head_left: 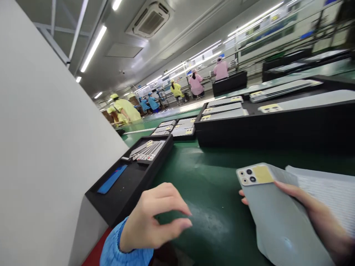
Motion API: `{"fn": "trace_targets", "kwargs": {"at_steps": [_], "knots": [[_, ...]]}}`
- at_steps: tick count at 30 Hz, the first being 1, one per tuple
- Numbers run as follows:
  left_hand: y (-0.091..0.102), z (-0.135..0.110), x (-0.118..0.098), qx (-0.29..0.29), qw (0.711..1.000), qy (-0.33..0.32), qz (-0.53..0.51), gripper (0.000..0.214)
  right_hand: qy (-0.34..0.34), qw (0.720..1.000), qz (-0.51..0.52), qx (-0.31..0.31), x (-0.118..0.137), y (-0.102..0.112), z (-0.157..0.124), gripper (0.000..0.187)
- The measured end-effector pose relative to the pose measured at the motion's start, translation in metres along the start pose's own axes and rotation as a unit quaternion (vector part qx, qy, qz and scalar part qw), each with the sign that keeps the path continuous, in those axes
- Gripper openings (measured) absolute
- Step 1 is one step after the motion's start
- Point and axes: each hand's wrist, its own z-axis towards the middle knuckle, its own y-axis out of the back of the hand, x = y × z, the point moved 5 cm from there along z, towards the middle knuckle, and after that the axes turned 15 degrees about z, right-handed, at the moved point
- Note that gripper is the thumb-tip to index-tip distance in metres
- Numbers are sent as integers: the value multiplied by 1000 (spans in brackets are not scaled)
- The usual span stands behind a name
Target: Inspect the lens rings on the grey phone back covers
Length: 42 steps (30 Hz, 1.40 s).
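My right hand (pixel 318 218) grips a grey phone back cover (pixel 274 218) from below, its camera cut-outs and a yellow sticker facing up at its far end. My left hand (pixel 155 218), in a blue sleeve, hovers over the green belt (pixel 210 177) with its fingers curled inward and nothing in them. It is nearest a black tray (pixel 130 184) on the left that holds a blue strip and several thin grey parts.
A white panel (pixel 41 147) walls off the left. Black trays (pixel 274 125) of grey back covers stand across the belt behind my hands. A pale ribbed sheet (pixel 327 188) lies at the right. Several workers in yellow, blue and pink coats sit far along the line.
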Motion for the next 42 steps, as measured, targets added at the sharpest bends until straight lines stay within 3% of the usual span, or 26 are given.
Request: {"fn": "trace_targets", "kwargs": {"at_steps": [2, 3, 8, 12, 16, 19, 21, 26, 31, 33, 37, 40, 42], "knots": [[-21, 27, -14, 62, 995, -63, -55, 9, -37, 998, 43, 10, -3, -6, -3, 44], [-32, 43, -14, 68, 993, -62, -77, 10, -45, 998, 52, 16, -4, -7, -2, 44], [-102, 122, 20, 54, 981, 82, -167, 48, -30, 999, 29, 33, -6, -1, 4, 46], [-133, 152, 13, 111, 963, 84, -232, 50, 4, 998, -6, 59, 0, -5, 3, 49], [-127, 148, -14, 149, 942, 42, -298, 47, 123, 981, -124, 78, 24, -18, -5, 39], [-110, 142, -24, 127, 927, 11, -352, 38, 248, 934, -219, 133, 40, -35, -16, 35], [-100, 141, -26, 115, 929, -16, -351, 33, 278, 911, -261, 157, 41, -42, -22, 36], [-86, 143, -26, 80, 954, -98, -272, 31, 272, 912, -254, 174, 37, -46, -24, 32], [-90, 140, -27, 68, 951, -195, -231, 52, 209, 924, -251, 199, 28, -49, -21, 30], [-100, 139, -24, 46, 953, -177, -241, 56, 187, 934, -226, 205, 20, -50, -20, 28], [-127, 134, -15, 7, 958, -72, -279, 42, 120, 968, -130, 176, -3, -45, -16, 28], [-142, 130, -13, 11, 956, -48, -291, 37, 80, 984, -77, 142, -15, -39, -17, 29], [-146, 128, -12, 12, 953, -40, -299, 37, 78, 983, -66, 154, -17, -36, -18, 33]]}}
